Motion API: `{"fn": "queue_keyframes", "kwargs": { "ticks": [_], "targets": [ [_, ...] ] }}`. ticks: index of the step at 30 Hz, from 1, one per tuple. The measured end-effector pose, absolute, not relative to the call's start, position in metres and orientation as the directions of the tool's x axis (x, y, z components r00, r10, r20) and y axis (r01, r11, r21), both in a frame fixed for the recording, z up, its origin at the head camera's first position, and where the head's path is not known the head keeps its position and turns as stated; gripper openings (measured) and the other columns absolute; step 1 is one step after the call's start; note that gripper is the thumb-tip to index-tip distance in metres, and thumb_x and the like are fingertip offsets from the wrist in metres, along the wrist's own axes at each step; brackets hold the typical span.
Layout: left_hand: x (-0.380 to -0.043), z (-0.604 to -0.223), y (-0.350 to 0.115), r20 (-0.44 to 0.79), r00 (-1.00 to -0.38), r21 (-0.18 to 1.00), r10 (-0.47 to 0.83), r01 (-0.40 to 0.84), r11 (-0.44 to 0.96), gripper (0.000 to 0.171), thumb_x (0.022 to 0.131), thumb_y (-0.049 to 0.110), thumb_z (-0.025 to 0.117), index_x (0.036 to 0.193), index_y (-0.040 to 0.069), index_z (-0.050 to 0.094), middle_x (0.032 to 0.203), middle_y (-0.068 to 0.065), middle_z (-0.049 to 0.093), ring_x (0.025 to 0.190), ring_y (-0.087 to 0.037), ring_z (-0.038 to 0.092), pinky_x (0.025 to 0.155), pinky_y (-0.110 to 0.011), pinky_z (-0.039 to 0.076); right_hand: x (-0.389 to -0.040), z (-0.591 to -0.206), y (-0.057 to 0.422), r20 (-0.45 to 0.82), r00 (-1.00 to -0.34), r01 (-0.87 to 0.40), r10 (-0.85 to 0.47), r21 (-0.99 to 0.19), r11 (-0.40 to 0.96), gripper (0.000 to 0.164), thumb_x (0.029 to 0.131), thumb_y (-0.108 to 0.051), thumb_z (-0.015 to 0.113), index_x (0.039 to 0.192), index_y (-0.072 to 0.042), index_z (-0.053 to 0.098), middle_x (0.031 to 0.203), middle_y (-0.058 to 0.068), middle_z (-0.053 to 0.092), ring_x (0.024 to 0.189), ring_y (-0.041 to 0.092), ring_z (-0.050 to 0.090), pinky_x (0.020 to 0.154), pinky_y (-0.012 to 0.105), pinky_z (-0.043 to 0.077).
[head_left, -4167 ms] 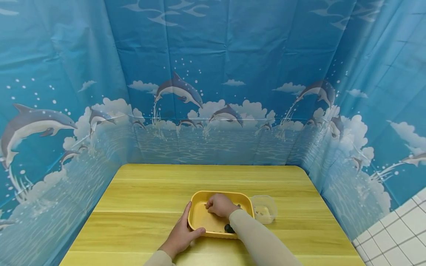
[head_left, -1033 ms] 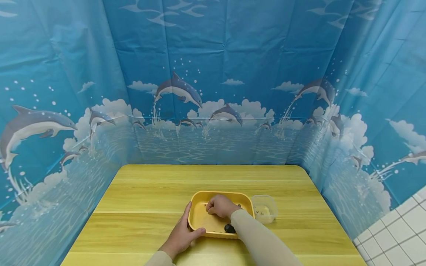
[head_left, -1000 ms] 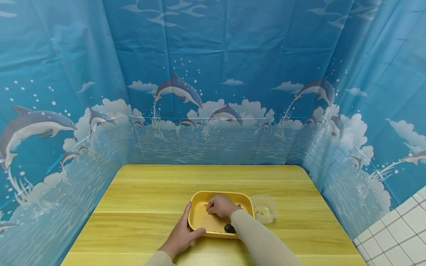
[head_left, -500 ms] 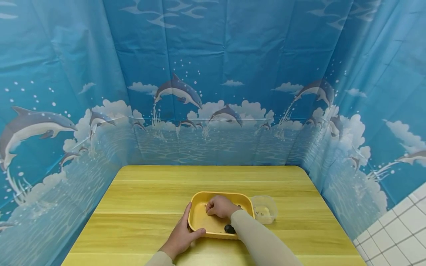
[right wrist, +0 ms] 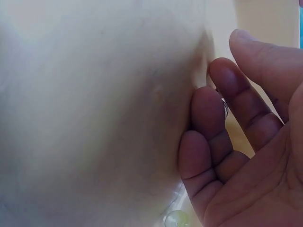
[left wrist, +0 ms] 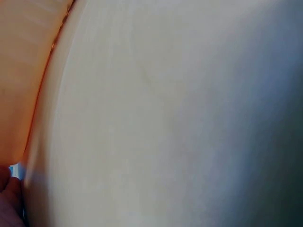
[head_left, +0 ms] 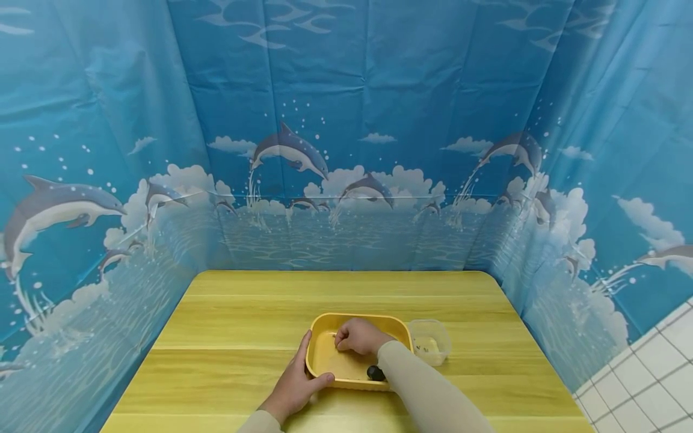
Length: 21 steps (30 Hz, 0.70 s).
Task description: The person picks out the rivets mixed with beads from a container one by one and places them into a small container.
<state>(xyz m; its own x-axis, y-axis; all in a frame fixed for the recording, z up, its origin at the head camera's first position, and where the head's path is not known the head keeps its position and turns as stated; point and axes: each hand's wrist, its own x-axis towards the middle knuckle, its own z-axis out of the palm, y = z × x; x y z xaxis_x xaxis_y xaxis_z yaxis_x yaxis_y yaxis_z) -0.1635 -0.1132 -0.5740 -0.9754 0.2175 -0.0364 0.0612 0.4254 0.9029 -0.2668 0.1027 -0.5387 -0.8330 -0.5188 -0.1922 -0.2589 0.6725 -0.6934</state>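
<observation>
In the head view a yellow tub stands on the table. My left hand grips its near left corner, thumb over the front rim and fingers along the left side. Inside the tub, my right hand is low over the floor with curled fingers, thumb and fingertips close together. Whether they pinch something small I cannot tell. A dark rounded stone-like object lies in the tub beside the right sleeve. The right wrist view shows bent fingers, and a clear glassy bead below them.
A clear plastic container holding several tiny bits stands against the tub's right side. The yellow wood-grain table has a blue dolphin-print curtain around its back and sides. White tiles show at the right.
Both hands keep nearly the same place, left on the tub's corner and right inside it. The head view has shifted very slightly. The tub and clear container stay put.
</observation>
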Motion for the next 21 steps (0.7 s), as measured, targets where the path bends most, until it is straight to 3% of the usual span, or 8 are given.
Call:
{"fn": "queue_keyframes", "kwargs": {
  "ticks": [8,14,21],
  "targets": [
    [-0.163,-0.574,-0.113,-0.029,-0.976,0.900,0.214,0.068,0.431,0.115,0.092,0.045,0.081,0.171,0.018,0.003,0.171,-0.027,0.026,0.146,-0.034,0.050,0.118,-0.043,0.042,-0.266,-0.534,0.106,-0.188,-0.837,-0.222,-0.514,-0.742,0.633,0.007,0.096,-0.011,0.077,0.090,-0.015,0.079,0.082,-0.006,0.069,0.070,0.012,0.054,0.063,0.026,0.046],
    [-0.164,-0.574,-0.113,-0.020,-0.975,0.911,0.223,0.075,0.406,0.114,0.092,0.042,0.082,0.171,0.018,0.003,0.170,-0.028,0.027,0.144,-0.032,0.053,0.116,-0.042,0.045,-0.267,-0.529,0.110,-0.186,-0.841,-0.196,-0.507,-0.770,0.607,0.004,0.097,-0.013,0.076,0.097,-0.014,0.080,0.088,-0.005,0.072,0.076,0.014,0.058,0.068,0.029,0.049],
    [-0.164,-0.573,-0.114,-0.020,-0.971,0.921,0.240,0.076,0.382,0.113,0.094,0.040,0.081,0.171,0.018,0.001,0.171,-0.028,0.025,0.142,-0.033,0.055,0.112,-0.039,0.048,-0.272,-0.525,0.113,-0.174,-0.843,-0.220,-0.509,-0.752,0.621,0.006,0.096,-0.014,0.076,0.098,-0.010,0.080,0.084,-0.004,0.071,0.069,0.014,0.055,0.061,0.029,0.047]
  ]
}}
